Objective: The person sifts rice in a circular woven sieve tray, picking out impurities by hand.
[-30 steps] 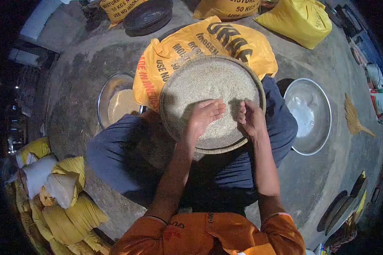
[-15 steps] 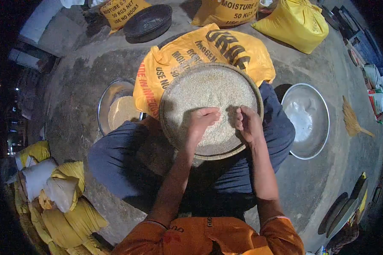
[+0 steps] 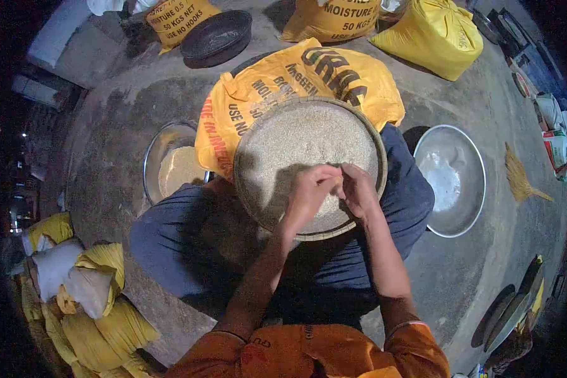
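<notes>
A round woven tray (image 3: 384, 151) full of pale grain (image 3: 309, 138) rests across my crossed legs, over a yellow printed sack (image 3: 236, 104). Above the near part of the grain, my left hand (image 3: 307, 195) is closed, its thumb and fingers pinched together. My right hand (image 3: 360, 194) is curled right beside it, and the fingertips of both meet. Whatever lies between the fingers is too small to make out.
To the left stands a metal basin (image 3: 150, 165) holding brownish grain. A larger metal basin (image 3: 450, 220) is on the right, with a small broom (image 3: 521, 176) beyond. Ahead are a black pan (image 3: 217, 39) and a full yellow sack (image 3: 431, 41). Folded sacks (image 3: 101, 327) lie lower left.
My hands were apart over the grain and have come together. The left moved right and the right moved slightly left, until their fingertips met.
</notes>
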`<action>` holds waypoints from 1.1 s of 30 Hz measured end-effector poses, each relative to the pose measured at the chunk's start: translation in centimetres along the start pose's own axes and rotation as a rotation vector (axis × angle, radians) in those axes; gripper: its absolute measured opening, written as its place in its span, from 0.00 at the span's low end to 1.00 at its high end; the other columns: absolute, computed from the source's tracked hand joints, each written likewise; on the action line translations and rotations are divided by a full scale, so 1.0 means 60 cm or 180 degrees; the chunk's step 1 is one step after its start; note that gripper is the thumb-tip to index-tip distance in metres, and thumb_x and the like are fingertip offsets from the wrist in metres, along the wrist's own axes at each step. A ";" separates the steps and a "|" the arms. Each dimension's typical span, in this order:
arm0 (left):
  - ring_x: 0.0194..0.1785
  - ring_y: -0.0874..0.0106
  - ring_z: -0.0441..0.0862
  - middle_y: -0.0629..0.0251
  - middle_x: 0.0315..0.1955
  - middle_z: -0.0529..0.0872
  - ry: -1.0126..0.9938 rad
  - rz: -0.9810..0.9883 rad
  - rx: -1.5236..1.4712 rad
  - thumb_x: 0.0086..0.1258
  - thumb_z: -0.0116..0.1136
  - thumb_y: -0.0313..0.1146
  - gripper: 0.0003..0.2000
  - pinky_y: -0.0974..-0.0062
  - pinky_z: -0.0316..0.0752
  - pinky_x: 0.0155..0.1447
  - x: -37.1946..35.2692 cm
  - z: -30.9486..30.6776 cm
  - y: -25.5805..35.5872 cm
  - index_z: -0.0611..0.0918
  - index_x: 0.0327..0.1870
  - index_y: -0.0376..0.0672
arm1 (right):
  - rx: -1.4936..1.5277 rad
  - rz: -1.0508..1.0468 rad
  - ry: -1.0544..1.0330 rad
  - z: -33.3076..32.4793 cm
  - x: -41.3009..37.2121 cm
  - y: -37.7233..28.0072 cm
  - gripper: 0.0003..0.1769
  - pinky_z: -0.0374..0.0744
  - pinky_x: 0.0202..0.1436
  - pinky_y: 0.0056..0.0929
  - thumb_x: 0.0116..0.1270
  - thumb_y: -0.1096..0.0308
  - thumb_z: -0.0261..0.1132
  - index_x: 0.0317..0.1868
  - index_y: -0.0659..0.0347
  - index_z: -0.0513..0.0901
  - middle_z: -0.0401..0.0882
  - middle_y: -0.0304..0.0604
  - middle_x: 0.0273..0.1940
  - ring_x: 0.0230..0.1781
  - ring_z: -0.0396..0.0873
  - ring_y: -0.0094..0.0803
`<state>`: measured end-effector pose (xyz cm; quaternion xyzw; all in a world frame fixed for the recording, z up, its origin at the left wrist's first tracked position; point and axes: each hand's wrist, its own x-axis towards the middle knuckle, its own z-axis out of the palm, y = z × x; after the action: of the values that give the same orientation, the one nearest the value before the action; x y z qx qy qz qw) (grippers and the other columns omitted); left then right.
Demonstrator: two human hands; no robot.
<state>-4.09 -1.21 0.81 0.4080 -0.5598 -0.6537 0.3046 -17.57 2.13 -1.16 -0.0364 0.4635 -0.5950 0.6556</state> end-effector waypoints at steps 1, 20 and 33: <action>0.38 0.79 0.83 0.63 0.33 0.87 -0.0002 -0.0003 0.0000 0.65 0.62 0.26 0.07 0.81 0.76 0.44 -0.001 0.009 0.012 0.83 0.42 0.34 | 0.0002 0.0001 0.0003 -0.002 0.002 0.001 0.12 0.65 0.18 0.20 0.73 0.65 0.52 0.34 0.62 0.75 0.73 0.38 0.22 0.17 0.68 0.24; 0.45 0.56 0.79 0.56 0.35 0.81 0.0548 0.0406 0.3061 0.60 0.54 0.23 0.08 0.64 0.73 0.49 0.112 -0.061 -0.052 0.85 0.29 0.48 | 0.0025 -0.0119 -0.0072 -0.035 0.005 -0.022 0.12 0.59 0.16 0.20 0.72 0.65 0.54 0.30 0.61 0.74 0.67 0.34 0.19 0.13 0.63 0.22; 0.42 0.56 0.80 0.55 0.35 0.83 0.0824 0.0526 0.2666 0.62 0.58 0.29 0.06 0.62 0.74 0.47 0.086 -0.082 -0.072 0.86 0.37 0.47 | 0.0194 -0.0049 -0.0071 -0.049 0.017 -0.019 0.12 0.61 0.16 0.20 0.73 0.65 0.52 0.32 0.61 0.73 0.67 0.34 0.21 0.14 0.63 0.23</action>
<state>-2.03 -7.16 -4.64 0.5285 -0.7643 -0.2876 0.2319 -20.47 2.44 -2.72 -0.0266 0.4376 -0.6134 0.6569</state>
